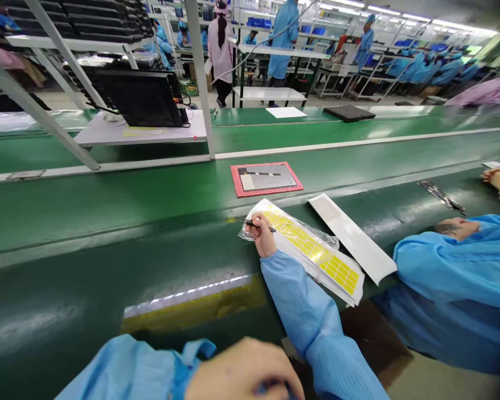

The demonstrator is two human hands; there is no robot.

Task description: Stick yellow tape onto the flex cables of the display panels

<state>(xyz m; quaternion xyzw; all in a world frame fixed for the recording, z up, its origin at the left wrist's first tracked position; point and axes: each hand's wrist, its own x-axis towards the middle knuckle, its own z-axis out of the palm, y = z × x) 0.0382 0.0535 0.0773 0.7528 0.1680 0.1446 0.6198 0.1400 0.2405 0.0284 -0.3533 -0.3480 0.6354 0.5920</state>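
Black tweezers [250, 223] are pinched in my right hand [263, 236], their tip pointing left. A small yellowish patch shows by the tip; whether it is held I cannot tell. Beneath and beside that hand lies a white sheet of yellow stickers [316, 247] on crinkled clear plastic. My left hand [245, 369] is close to the camera at the bottom edge, its fingers curled; anything inside is hidden. Beyond the right hand, a flat grey panel [270, 179] with a black strip rests on a pink-red mat [234, 183] on the green belt.
A long white curved piece [350, 236] lies right of the stickers. A co-worker's blue sleeve [454, 266] is close on the right. A yellow see-through strip [191, 305] lies along the near surface. White frame posts [200, 78] and a black monitor [141, 97] stand at the back left.
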